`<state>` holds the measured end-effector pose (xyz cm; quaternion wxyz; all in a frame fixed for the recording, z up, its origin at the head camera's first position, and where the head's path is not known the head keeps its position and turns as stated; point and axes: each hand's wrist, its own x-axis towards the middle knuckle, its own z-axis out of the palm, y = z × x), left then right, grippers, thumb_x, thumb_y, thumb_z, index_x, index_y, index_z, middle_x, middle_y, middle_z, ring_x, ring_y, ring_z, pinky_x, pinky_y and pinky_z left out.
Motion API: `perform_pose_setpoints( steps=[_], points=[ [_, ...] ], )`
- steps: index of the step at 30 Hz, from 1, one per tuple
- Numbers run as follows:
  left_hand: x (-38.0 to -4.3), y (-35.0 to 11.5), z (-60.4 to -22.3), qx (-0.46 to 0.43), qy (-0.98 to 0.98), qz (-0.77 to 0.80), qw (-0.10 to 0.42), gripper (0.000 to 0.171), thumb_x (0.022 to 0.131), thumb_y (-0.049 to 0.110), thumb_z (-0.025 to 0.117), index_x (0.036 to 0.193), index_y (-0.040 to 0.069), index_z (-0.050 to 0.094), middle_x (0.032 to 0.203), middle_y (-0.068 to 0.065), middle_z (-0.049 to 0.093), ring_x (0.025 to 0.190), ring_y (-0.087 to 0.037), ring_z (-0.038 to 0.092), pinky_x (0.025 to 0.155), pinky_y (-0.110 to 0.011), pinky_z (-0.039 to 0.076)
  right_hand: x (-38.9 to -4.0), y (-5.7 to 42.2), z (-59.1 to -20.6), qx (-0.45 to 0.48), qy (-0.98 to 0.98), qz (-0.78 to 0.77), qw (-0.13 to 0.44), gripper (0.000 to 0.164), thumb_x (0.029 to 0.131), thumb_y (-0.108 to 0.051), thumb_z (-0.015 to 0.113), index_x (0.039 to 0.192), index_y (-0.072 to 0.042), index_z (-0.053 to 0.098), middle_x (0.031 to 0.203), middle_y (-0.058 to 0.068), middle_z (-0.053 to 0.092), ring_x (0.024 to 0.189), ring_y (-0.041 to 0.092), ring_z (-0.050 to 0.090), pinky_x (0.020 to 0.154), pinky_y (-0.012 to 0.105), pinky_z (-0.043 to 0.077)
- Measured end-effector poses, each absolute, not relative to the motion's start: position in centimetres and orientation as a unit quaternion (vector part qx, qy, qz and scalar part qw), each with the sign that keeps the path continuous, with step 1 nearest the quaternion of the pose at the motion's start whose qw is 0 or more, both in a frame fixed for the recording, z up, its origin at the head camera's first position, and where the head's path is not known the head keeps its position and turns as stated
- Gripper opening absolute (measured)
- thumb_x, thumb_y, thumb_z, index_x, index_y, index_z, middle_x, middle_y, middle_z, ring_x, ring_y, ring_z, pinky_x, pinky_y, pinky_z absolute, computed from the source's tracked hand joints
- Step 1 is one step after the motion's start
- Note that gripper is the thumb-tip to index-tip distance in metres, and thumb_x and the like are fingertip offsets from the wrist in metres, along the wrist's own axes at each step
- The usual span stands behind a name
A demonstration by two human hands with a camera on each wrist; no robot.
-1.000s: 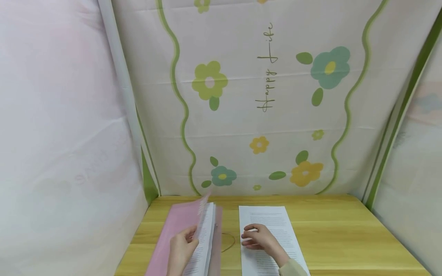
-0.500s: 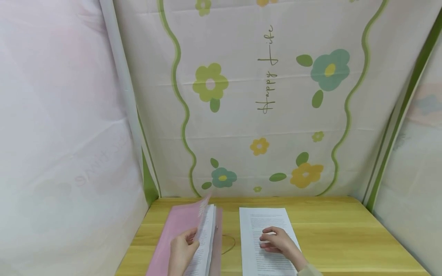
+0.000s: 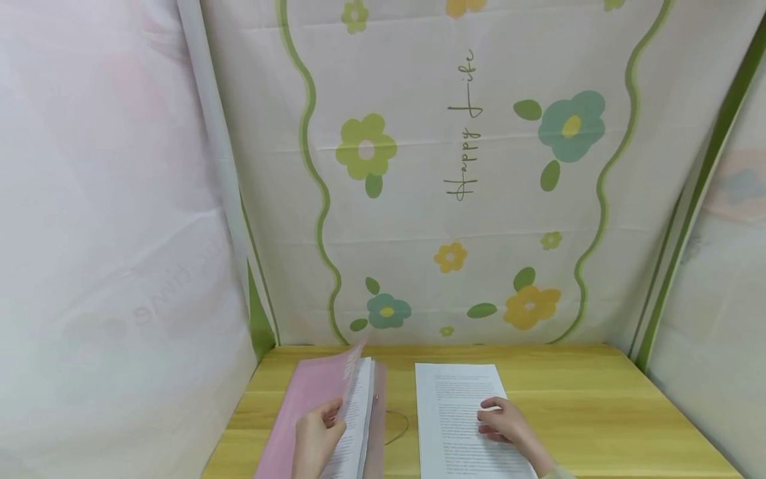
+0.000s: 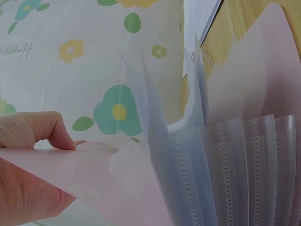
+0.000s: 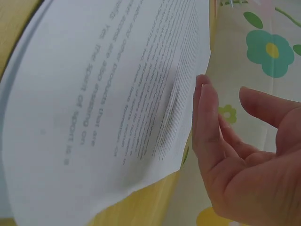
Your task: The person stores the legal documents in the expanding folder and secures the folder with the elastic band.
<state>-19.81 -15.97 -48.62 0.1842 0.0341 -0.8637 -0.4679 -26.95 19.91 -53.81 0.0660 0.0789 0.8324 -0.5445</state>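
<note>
On the head view's clock face, the left hand (image 3: 317,436) is nearest, toward seven o'clock, thumb and bent fingers pinching the free edge of a pink folder (image 3: 299,402). The right hand (image 3: 507,426), at five o'clock, holds nothing: its fingers are loosely bent, the thumb well apart. It is just over or on printed paper (image 3: 455,412); contact is hard to tell.

The folder lies between six and seven o'clock, its front cover partly raised. The left wrist view shows clear pockets (image 4: 228,165) fanned inside, some holding white sheets. The cover looks light, smooth and springy, likely to flap back if let go; its free edge is a sound place to grip. The pockets look thin and slippery. The paper, flat at five o'clock, should be light, floppy and easily creased, best lifted by an edge or corner.

Between folder and paper, at six o'clock, a thin cord (image 3: 407,426) curves in a loop. Beneath everything is a yellow wood-grain tabletop (image 3: 574,399). Beyond, toward twelve, hangs a white cloth (image 3: 413,199) with flowers and the words "Happy Life" running sideways; pale cloth panels (image 3: 120,279) close in at nine and three.
</note>
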Motion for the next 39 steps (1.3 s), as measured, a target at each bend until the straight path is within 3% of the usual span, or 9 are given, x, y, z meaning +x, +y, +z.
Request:
perform_pose_setpoints(
  steps=[8, 15, 19, 27, 39],
  points=[
    [-19.9, -15.9, -48.6, 0.039, -0.865, -0.463, 0.188, 0.041, 0.069, -0.005, 0.063, 0.109, -0.006, 0.072, 0.099, -0.019, 0.076, 0.08, -0.024, 0.075, 0.069, -0.027, 0.061, -26.9, 21.2, -54.0, 0.062, 0.896, -0.44, 0.025, 0.039, 0.084, -0.014, 0.069, 0.113, 0.01, 0.057, 0.093, 0.018, 0.069, 0.075, 0.019, 0.064, 0.061, 0.031, 0.055],
    [-19.9, -15.8, -48.5, 0.05, -0.864, -0.467, 0.181, 0.042, 0.069, -0.003, 0.062, 0.11, -0.005, 0.072, 0.102, -0.019, 0.076, 0.084, -0.024, 0.075, 0.072, -0.029, 0.061, -27.2, 21.9, -54.6, 0.004, 0.945, -0.323, -0.046, 0.041, 0.079, -0.015, 0.074, 0.106, 0.012, 0.059, 0.094, 0.022, 0.068, 0.086, 0.033, 0.065, 0.075, 0.047, 0.055],
    [-20.0, -15.8, -48.6, 0.048, -0.865, -0.465, 0.185, 0.042, 0.069, -0.003, 0.062, 0.11, -0.006, 0.072, 0.101, -0.02, 0.076, 0.083, -0.024, 0.075, 0.071, -0.029, 0.061, -27.2, 22.1, -55.1, 0.008, 0.962, -0.264, -0.063, 0.05, 0.078, -0.018, 0.075, 0.11, 0.014, 0.057, 0.102, 0.029, 0.065, 0.094, 0.042, 0.063, 0.082, 0.054, 0.053],
    [-20.0, -15.8, -48.7, 0.044, -0.862, -0.47, 0.188, 0.042, 0.069, -0.004, 0.062, 0.11, -0.006, 0.072, 0.1, -0.019, 0.076, 0.082, -0.023, 0.075, 0.07, -0.028, 0.061, -26.9, 21.9, -55.6, 0.051, 0.969, -0.235, -0.058, 0.066, 0.077, -0.024, 0.076, 0.123, 0.016, 0.053, 0.11, 0.037, 0.057, 0.098, 0.046, 0.059, 0.082, 0.059, 0.052],
    [-19.8, -15.8, -48.9, 0.04, -0.865, -0.468, 0.176, 0.042, 0.07, -0.003, 0.062, 0.11, -0.005, 0.072, 0.101, -0.018, 0.076, 0.084, -0.023, 0.074, 0.071, -0.029, 0.061, -26.7, 21.7, -56.0, 0.048, 0.975, -0.203, -0.08, 0.071, 0.066, -0.031, 0.084, 0.105, 0.021, 0.057, 0.092, 0.031, 0.057, 0.086, 0.041, 0.055, 0.077, 0.053, 0.048]
  ],
)
